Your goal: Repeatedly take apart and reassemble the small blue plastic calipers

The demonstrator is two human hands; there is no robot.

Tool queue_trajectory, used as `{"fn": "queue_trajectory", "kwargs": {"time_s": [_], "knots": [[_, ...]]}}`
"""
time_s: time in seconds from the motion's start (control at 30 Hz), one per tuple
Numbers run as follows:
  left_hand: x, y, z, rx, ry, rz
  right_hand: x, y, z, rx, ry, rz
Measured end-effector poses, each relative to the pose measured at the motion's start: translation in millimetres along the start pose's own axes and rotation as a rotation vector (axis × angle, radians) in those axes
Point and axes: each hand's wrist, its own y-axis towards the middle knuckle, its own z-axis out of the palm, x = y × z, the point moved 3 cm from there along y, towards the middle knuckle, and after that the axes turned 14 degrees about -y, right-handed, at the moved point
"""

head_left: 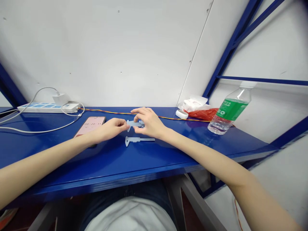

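A pale blue plastic vernier caliper (132, 123) lies between my two hands, over the blue table. My left hand (113, 127) pinches its left end at the jaws. My right hand (150, 122) curls over the other end, thumb and fingers closed on it; the palm and fingers hide part of that end. Just nearer to me, a second caliper of the same kind (139, 140) lies flat on the table, its jaws to the left and its thin bar to the right. Neither hand touches it.
A phone showing a timer (92, 124) lies partly behind my left forearm. A power strip (48, 107) with a white cable stands at the back left. On the right are a water bottle (228, 110), a red bag (203, 114), tissues (195, 103) and a small white case (182, 114).
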Motion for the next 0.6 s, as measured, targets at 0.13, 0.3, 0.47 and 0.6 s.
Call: {"fn": "queue_trajectory", "kwargs": {"time_s": [0.13,0.3,0.47,0.6], "knots": [[10,6,-11.2,-0.061,-0.06,-0.024,-14,-1,3,0.023,-0.059,0.013],[29,13,-33.2,-0.149,-0.026,-0.099,-43,-6,6,0.118,-0.129,0.055],[40,17,-42.3,-0.168,0.167,-0.207,-52,-11,8,0.31,-0.164,0.1],[46,18,-43.1,-0.187,0.396,-0.157,-31,-13,2,0.333,-0.027,0.041]]}}
